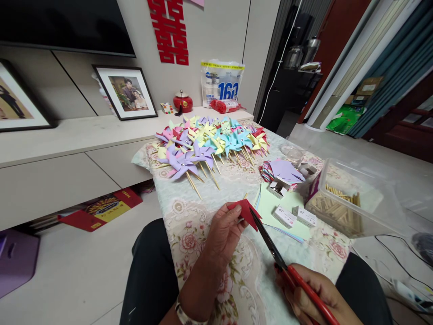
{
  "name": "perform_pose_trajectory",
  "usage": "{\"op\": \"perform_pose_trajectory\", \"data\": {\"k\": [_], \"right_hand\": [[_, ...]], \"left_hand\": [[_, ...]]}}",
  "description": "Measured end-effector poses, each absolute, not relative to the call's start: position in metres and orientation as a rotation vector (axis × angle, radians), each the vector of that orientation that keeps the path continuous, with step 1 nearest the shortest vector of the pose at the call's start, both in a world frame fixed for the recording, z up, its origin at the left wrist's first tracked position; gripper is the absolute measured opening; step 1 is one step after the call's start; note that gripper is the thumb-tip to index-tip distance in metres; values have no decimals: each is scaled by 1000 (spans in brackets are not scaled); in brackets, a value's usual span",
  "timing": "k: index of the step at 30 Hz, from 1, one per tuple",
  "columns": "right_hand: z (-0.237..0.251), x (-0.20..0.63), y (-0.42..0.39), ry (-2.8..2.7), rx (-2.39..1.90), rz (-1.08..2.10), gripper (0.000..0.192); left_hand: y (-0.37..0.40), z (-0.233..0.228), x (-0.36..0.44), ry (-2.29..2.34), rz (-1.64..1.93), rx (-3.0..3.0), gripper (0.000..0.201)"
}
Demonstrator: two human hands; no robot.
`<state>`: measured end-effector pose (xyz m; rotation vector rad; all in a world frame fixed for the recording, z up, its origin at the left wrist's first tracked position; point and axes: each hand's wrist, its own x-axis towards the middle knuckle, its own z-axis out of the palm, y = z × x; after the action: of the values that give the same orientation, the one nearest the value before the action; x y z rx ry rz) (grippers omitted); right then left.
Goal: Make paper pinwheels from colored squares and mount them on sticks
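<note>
My left hand (221,232) pinches a folded piece of red paper (244,211) above the table. My right hand (309,293) grips red-handled scissors (284,262); the dark blades point up and left, with their tips at the red paper's lower edge. Under both hands lies a floral tablecloth (189,225). Beyond them a heap of finished paper pinwheels (206,144) on wooden sticks, in purple, yellow, blue, pink and red, covers the far half of the table.
A clear plastic box of wooden sticks (338,207) stands at the right. Near it lie a stack of coloured paper squares (282,171), a green sheet (274,205) and small white boxes (294,217). A low cabinet (67,149) with framed photos runs along the left.
</note>
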<state>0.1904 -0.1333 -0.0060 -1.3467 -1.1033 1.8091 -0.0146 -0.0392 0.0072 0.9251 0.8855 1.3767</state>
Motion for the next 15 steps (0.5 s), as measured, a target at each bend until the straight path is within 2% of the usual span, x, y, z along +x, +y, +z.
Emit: {"op": "perform_pose_trajectory", "data": {"k": [8,15], "right_hand": [[-3,190,-132,-1103,-1379,1791,60],[2,187,-133,-1057,-1424,1802,61]], "left_hand": [[-40,-2,-17,1020,1291,1055,32],[-44,13,-16,838,1336,873,30]]}}
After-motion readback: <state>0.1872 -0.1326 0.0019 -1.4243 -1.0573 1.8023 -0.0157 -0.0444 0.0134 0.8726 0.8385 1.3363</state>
